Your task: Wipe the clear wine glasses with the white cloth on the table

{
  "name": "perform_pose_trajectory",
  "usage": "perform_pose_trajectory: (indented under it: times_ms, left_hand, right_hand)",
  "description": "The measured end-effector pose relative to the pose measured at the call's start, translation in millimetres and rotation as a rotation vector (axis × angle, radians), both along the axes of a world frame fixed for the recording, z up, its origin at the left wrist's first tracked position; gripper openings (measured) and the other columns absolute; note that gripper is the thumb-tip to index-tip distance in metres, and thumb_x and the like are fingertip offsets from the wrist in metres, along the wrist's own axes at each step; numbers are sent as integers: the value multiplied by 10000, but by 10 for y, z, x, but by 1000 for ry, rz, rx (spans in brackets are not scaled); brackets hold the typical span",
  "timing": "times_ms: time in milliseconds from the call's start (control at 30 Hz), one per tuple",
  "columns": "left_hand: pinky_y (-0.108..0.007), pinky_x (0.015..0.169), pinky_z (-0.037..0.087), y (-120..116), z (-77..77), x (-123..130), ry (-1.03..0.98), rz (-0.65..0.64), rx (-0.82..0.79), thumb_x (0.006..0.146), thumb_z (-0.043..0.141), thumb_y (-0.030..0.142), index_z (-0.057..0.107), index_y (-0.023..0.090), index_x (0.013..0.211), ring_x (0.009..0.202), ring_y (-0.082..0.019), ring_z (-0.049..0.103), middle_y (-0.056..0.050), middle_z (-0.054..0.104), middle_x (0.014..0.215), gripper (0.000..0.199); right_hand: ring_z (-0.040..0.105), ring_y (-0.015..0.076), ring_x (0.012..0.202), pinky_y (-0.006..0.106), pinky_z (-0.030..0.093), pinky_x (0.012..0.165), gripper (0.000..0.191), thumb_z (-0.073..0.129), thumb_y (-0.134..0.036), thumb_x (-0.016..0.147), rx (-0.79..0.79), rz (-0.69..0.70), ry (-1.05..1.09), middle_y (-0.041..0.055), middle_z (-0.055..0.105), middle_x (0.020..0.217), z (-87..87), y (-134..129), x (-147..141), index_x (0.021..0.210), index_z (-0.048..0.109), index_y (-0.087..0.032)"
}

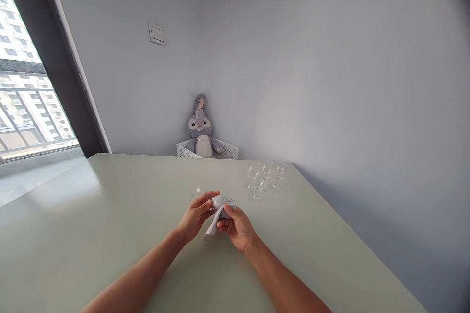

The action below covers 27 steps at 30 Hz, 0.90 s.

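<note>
A clear stemmed glass [199, 190] lies on its side in the air above the table, its foot pointing to the far left. My left hand [198, 212] is closed around the glass near the base of its bowl. A light grey cloth [212, 227] is bunched in the bowl, and one end hangs down over the rim. My right hand [237, 225] pinches this cloth at the mouth of the glass, thumb on top. Some of the right fingers are hidden behind the cloth and bowl.
Several clear stemmed glasses [267, 171] stand upright in a group toward the back right of the pale green table [110, 225]. Behind its far edge, a plush rabbit [201, 129] sits in a white perforated basket [229, 150]. Walls meet behind; a window is left.
</note>
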State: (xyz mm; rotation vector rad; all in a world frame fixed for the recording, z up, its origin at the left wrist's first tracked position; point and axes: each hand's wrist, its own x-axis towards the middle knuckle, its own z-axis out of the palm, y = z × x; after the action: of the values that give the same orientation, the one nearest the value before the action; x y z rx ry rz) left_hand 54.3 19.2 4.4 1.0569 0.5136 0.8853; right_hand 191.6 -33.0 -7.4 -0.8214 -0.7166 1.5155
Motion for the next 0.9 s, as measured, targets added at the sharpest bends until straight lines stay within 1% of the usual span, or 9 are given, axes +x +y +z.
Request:
perform_pose_trajectory:
  times_ms: [133,300,367,467,567,633,767,833,900]
  left_hand:
    - [-277,647,466,28,-54,-4,4,7,-53,753,586,406,590,183,1004,754,-171,591,-64,624,882,336]
    - [-246,612,443,53,-114,14,31,-4,-94,766,561,440,599,178,943,717,-153,588,-59,626,852,319]
    - [-253,679,448,57,-122,20,-7,1,-91,783,552,411,607,188,947,778,-150,584,-55,625,906,282]
    - [-279,795,437,70,-132,14,-106,-4,-76,786,572,336,588,217,1056,883,-154,566,-56,599,1038,295]
    - [-290,830,427,88,-158,-3,-113,-18,-59,777,590,302,588,196,1075,912,-163,556,-74,595,1049,316]
    - [-279,778,444,93,-180,-9,-83,-13,-67,781,584,316,599,177,1039,858,-158,568,-77,612,977,293]
    - [-254,599,448,75,-207,9,-71,-8,-123,779,564,398,592,187,986,683,-140,576,-53,618,849,297]
    - [-246,582,440,60,-201,23,-46,12,-121,773,558,434,599,173,934,668,-138,576,-48,615,811,309]
    - [-245,609,442,47,-178,32,-4,47,-100,768,556,453,610,159,903,690,-141,581,-48,615,795,328]
  right_hand:
    - [616,167,556,272,486,526,339,642,-423,724,185,-33,-293,21,624,686,16,-62,-55,944,610,-167]
    - [584,192,668,307,473,669,148,677,-367,690,390,-236,-720,18,604,633,-19,-73,-78,678,642,-224]
    - [585,187,624,303,478,619,179,672,-388,692,335,-210,-654,12,590,607,-34,-46,-63,668,628,-216]
    - [584,157,496,262,465,471,292,650,-462,697,94,-78,-296,0,584,593,-53,3,-41,770,607,-182]
    - [577,126,459,224,455,436,377,674,-491,662,-62,-9,-59,0,599,607,-73,25,-37,806,582,-155]
    - [594,135,484,228,465,459,383,671,-479,674,-16,0,-110,9,607,618,-81,14,-47,839,587,-144]
    - [605,173,603,282,492,553,268,648,-411,724,265,-85,-506,26,614,694,-77,-37,-70,848,631,-174]
    - [585,185,672,303,492,639,190,680,-372,698,369,-165,-693,26,609,698,-72,-51,-68,762,651,-196]
    - [577,192,694,309,488,672,167,694,-361,683,390,-178,-729,28,606,687,-69,-46,-61,711,653,-202]
